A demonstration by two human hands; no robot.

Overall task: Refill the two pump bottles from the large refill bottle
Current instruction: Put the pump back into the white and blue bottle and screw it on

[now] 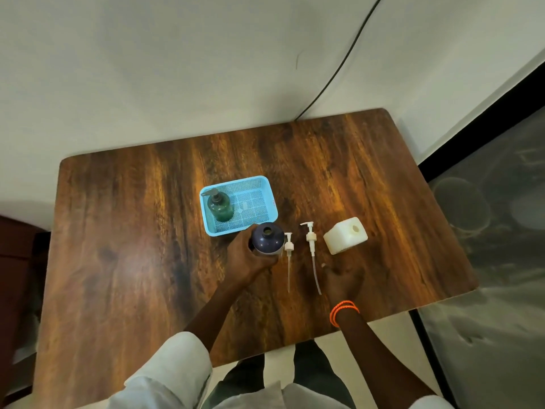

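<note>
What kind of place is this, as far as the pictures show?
Probably a plain indoor room at home or in a small workplace, not a kitchen or bathroom. A wooden table stands against a bare white wall, a black cable runs down the wall, and the floor looks like dark stone.

A single head-worn wide-angle view looks steeply down from above the desk's point(147, 231) near edge, facing the wall behind its far edge, taking in the whole desktop.
</note>
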